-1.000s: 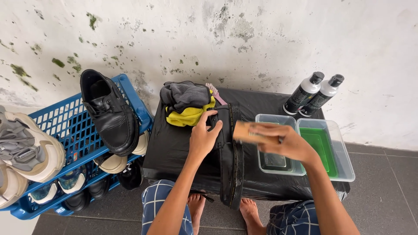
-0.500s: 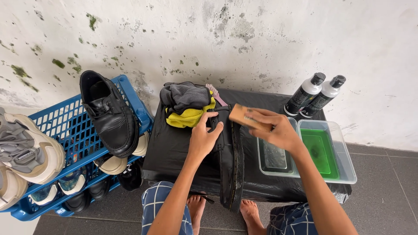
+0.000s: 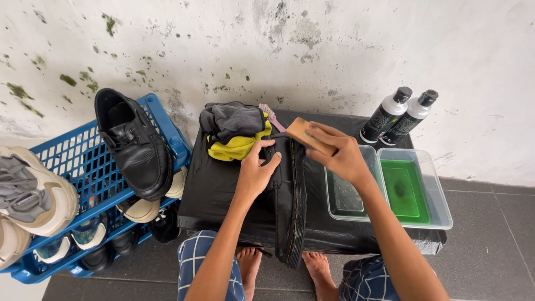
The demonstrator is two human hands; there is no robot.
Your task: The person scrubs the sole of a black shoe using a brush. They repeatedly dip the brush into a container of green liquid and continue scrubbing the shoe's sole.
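Observation:
A black leather boot [image 3: 290, 206] lies on its side on a black-covered table [image 3: 217, 189], its yellow-stitched sole facing right. My left hand [image 3: 257, 171] presses on the boot's upper and holds it steady. My right hand [image 3: 337, 153] grips a wooden brush [image 3: 304, 134] just above the boot's toe end. Grey and yellow cloths [image 3: 234, 134] are bunched at the table's far side, right beyond my left hand.
Two clear tubs stand to the right, one with dark water [image 3: 348, 192] and one with green liquid [image 3: 409, 189]. Two black bottles [image 3: 398, 114] stand behind them. A blue crate [image 3: 67, 167] at left carries a black shoe [image 3: 134, 147] and sneakers [image 3: 33, 195]. Bare feet [image 3: 317, 267] below.
My right hand has carried the brush leftward from over the tubs to the boot's toe end. My left hand has stayed on the boot.

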